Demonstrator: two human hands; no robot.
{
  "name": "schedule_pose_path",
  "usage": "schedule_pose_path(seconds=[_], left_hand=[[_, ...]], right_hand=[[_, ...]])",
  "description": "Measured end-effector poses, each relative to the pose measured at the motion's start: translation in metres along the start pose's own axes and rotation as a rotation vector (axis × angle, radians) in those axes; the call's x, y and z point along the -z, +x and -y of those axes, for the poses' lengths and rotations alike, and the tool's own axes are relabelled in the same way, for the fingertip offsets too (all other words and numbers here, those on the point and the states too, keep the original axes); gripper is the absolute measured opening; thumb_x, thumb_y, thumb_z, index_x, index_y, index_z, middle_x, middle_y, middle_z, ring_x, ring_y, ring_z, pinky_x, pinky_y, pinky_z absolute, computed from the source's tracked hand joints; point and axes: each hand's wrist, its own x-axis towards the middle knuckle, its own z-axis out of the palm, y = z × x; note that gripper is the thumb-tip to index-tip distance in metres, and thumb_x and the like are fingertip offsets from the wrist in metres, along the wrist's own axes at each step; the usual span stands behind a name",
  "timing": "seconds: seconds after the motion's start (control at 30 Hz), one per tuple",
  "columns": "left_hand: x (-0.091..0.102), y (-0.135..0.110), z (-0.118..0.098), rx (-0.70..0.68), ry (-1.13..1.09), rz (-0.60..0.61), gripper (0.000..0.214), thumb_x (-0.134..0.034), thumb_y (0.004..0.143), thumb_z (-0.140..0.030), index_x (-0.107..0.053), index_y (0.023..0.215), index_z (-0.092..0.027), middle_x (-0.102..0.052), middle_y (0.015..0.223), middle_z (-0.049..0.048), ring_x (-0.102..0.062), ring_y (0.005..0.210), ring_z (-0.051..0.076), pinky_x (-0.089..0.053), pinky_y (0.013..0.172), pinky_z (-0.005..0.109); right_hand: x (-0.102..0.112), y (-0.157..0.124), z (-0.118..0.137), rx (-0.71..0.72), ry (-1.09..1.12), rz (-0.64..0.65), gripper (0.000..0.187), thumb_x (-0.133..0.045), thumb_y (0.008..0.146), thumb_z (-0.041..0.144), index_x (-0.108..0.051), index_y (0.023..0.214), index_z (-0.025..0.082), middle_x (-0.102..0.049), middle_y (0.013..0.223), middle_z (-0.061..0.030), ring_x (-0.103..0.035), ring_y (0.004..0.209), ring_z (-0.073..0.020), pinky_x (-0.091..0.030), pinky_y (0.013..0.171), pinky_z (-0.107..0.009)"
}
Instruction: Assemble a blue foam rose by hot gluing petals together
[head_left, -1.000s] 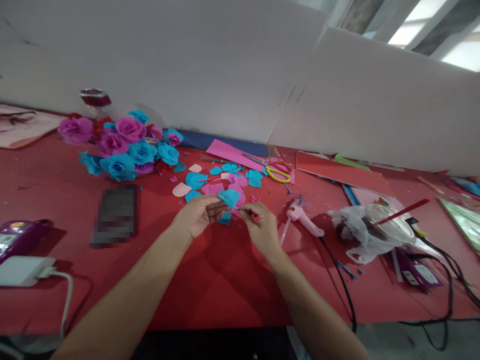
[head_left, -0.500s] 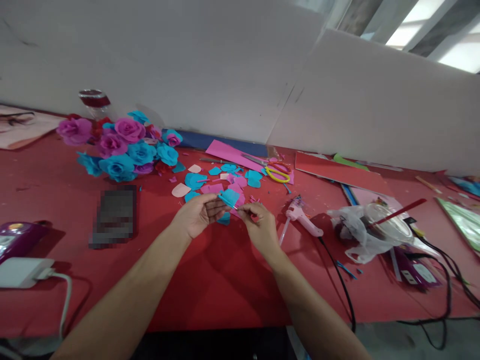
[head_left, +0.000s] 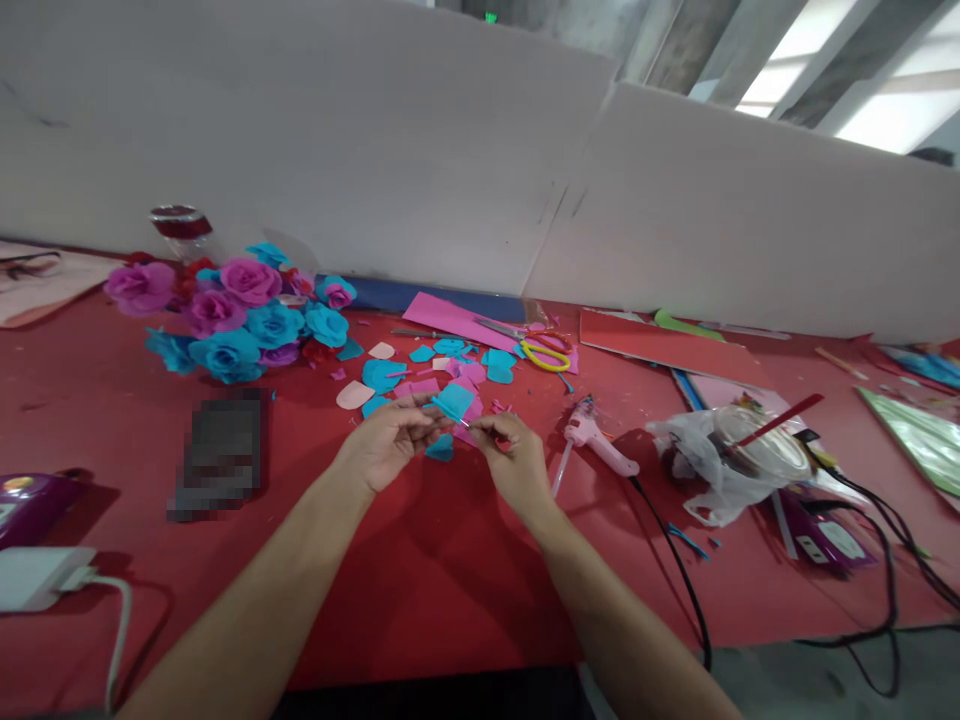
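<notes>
Between my two hands is a blue paper petal (head_left: 454, 402), held above the red table (head_left: 442, 560). My left hand (head_left: 390, 440) pinches its left edge between thumb and fingers. On the other side, my right hand (head_left: 510, 450) grips a thin, pale stick (head_left: 466, 426) that reaches to the petal's lower edge; its exact kind is too small to make out. Behind and beneath them lie loose blue, magenta and pale pink petals (head_left: 384, 376). Scissors (head_left: 546, 352) with red and yellow handles rest on a magenta paper strip (head_left: 431, 312).
At the left stands a bunch of paper roses (head_left: 251, 283), with a dark blurred rectangle (head_left: 225, 450) before it. A pink glue gun (head_left: 600, 440) with a black cord lies to the right, beside a plastic bag (head_left: 705, 470) and a purple power strip (head_left: 829, 535). A white partition borders the back.
The left fingers have curled in more around the blue petal's edge. Both hands stay together over the table, and the camera view has shifted slightly.
</notes>
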Motion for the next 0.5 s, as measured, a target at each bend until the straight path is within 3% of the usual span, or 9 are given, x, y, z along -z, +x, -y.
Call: schedule_pose_path(seconds=[0.27,0.5], left_hand=[[-0.001,0.004,0.010,-0.032,0.049,-0.017,0.013,-0.063,0.067,0.002,-0.070,0.069,-0.009,-0.072,0.072,0.0083,-0.065,0.064,0.011,-0.051,0.065,0.021],[0.003,0.006,0.016,-0.052,0.069,0.025,0.011,-0.073,0.062,-0.003,-0.071,0.070,-0.010,-0.071,0.072,0.0079,-0.067,0.072,0.015,-0.049,0.061,0.022]], right_hand=[[0.001,0.000,-0.003,-0.025,0.010,-0.018,0.012,-0.059,0.078,0.023,-0.070,0.078,0.019,-0.065,0.074,-0.0028,-0.057,0.070,-0.0163,-0.043,0.066,-0.027],[0.000,0.001,-0.002,-0.032,0.010,-0.013,0.012,-0.059,0.077,0.024,-0.070,0.077,0.020,-0.066,0.073,-0.0028,-0.057,0.068,-0.0167,-0.043,0.066,-0.028]])
